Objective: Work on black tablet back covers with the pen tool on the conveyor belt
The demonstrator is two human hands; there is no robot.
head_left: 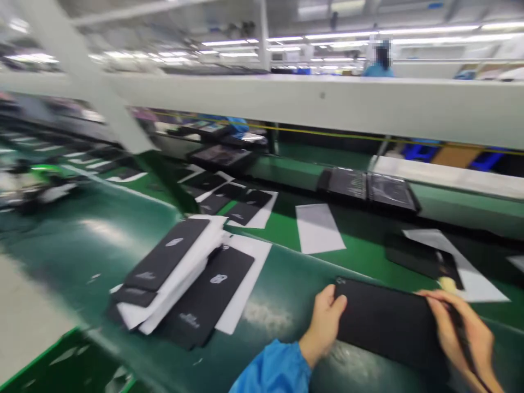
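The left hand grips the dark panel by its left end, thumb and fingers closed; the right hand curls round a slim tool, fingertips at the panel's right end; this two-ended hold presumably steadies it over the green bench.

Hands on blk panel, dk tool in R

No text is legible. A pale emblem and small blurred lettering mark the upper black panel at eight o'clock and the lower black panel at seven.
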